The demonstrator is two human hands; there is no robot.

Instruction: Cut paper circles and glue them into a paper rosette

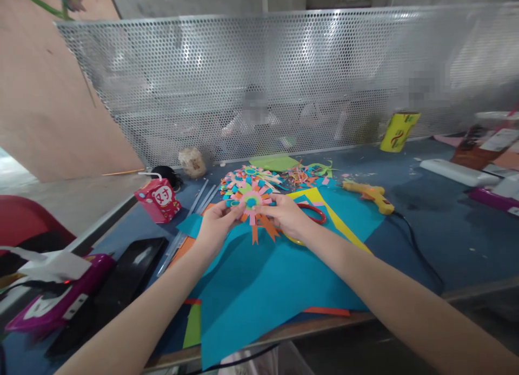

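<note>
A paper rosette (253,203) of pink, orange and blue strips, with a teal centre and two orange tails, is held up between both hands above the table. My left hand (216,223) pinches its left edge with thumb and fingers. On the rosette's right edge, my right hand (288,215) grips it the same way. Below them lies a large teal paper sheet (259,288). Red-handled scissors (314,214) lie just right of my right hand, on a yellow sheet (314,195).
More finished paper rosettes and scraps (259,177) lie behind. A yellow glue gun (371,193) with a black cord rests to the right. A red drink carton (159,199) stands left, with a black tablet (121,277) and a purple device (52,302) nearer. A perforated metal screen (284,77) backs the table.
</note>
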